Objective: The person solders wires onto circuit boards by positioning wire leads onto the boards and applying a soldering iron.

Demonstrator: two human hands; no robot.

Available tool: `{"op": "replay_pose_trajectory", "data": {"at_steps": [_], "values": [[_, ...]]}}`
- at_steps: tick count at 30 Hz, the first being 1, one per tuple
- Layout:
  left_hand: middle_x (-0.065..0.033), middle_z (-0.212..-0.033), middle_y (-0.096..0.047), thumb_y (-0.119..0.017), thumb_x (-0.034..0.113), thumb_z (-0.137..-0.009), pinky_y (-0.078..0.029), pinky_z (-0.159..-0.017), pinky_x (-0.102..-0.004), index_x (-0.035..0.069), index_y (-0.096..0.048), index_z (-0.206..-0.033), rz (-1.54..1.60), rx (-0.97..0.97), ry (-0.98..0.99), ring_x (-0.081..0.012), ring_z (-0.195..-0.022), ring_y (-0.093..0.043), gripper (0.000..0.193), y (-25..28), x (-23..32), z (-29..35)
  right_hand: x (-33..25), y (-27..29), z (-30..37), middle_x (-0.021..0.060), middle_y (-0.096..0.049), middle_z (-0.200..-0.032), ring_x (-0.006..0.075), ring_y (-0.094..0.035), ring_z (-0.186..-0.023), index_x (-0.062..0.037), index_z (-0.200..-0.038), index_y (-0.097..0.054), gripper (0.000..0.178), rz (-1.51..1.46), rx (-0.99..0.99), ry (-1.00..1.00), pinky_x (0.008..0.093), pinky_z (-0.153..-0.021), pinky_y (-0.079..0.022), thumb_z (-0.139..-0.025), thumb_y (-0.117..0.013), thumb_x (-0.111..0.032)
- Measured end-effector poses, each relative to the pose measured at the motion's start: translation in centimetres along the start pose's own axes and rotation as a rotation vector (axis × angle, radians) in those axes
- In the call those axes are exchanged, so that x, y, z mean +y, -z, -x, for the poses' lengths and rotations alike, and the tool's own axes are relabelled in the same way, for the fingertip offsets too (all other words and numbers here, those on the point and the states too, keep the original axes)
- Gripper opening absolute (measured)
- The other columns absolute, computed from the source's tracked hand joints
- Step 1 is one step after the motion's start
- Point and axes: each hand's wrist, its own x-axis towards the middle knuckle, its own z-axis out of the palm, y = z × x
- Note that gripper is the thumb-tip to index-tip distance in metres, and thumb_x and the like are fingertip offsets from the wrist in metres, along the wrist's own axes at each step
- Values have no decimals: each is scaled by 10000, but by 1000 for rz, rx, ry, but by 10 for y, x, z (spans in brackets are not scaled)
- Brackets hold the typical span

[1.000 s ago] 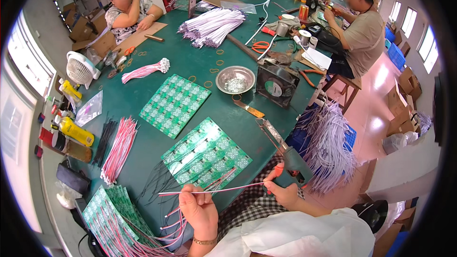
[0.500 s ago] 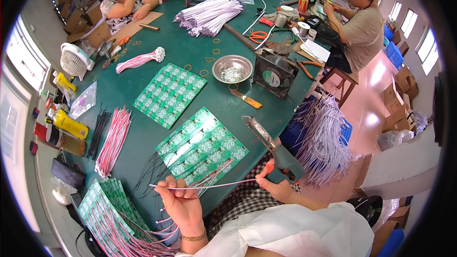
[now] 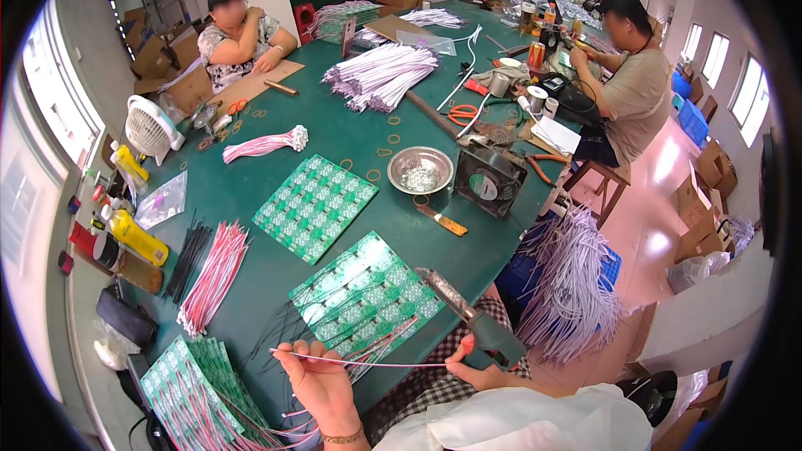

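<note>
A thin white-and-red wire (image 3: 384,364) is stretched between my two hands at the near edge of the table. My left hand (image 3: 324,391) pinches its left end, and my right hand (image 3: 480,374) has thumb and fingers closed on its right end. Just beyond my right hand is a dark green tool with a rusty metal nose (image 3: 493,330). A green circuit board panel (image 3: 368,284) lies in front of my hands, with black and red wires across it. At my left, several more panels (image 3: 192,392) lean together with red and white wires hanging from them.
Another panel (image 3: 316,207) lies farther off, near a metal bowl (image 3: 412,170) and a square black fan (image 3: 489,177). Red-white wires (image 3: 215,276) and black wires (image 3: 189,259) lie left. White wires (image 3: 568,284) fill a blue crate. Two people sit across the table; others are farther back.
The view has tilted up, so the table sits lower in the picture. Both hands still hold the wire taut, in nearly the same pose.
</note>
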Motion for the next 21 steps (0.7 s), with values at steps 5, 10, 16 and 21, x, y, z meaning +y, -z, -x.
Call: {"op": "replay_pose_trajectory", "data": {"at_steps": [5, 10, 16, 21], "values": [[26, -787, -495, -489, 312, -922, -400, -556, -243, 138, -565, -955, 205, 120, 76, -79, -636, -440, 193, -14, 2, 1, -7, -5, 4, 78, -655, -780, 133, -612, -732, 12, -1092, -448, 419, 101, -23, 45, 319, -714, -475, -758, -696, -34], [27, -763, -452, -494, 282, -924, -402, -542, -228, 119, -573, -971, 309, -30, 171, -72, -622, -436, 187, -10, 10, 5, -5, -10, 10, 79, -650, -763, 125, -612, -712, 2, -1112, -440, 439, 5, 15, 22, 311, -687, -476, -758, -697, -37], [20, -767, -429, -483, 276, -931, -353, -485, -184, 158, -588, -1051, 125, -167, 30, -56, -588, -394, 198, -20, 15, 13, 2, -4, 11, 84, -639, -765, 122, -601, -694, -38, -1154, -413, 452, -19, -59, 30, 287, -631, -473, -782, -670, -30], [26, -739, -419, -430, 300, -954, -326, -443, -194, 170, -584, -1034, 145, -149, -49, -62, -546, -372, 216, -21, 26, 10, -9, -6, 14, 103, -598, -779, 143, -572, -656, -79, -1190, -384, 416, -374, -31, -135, 284, -570, -464, -834, -588, -10]]}}
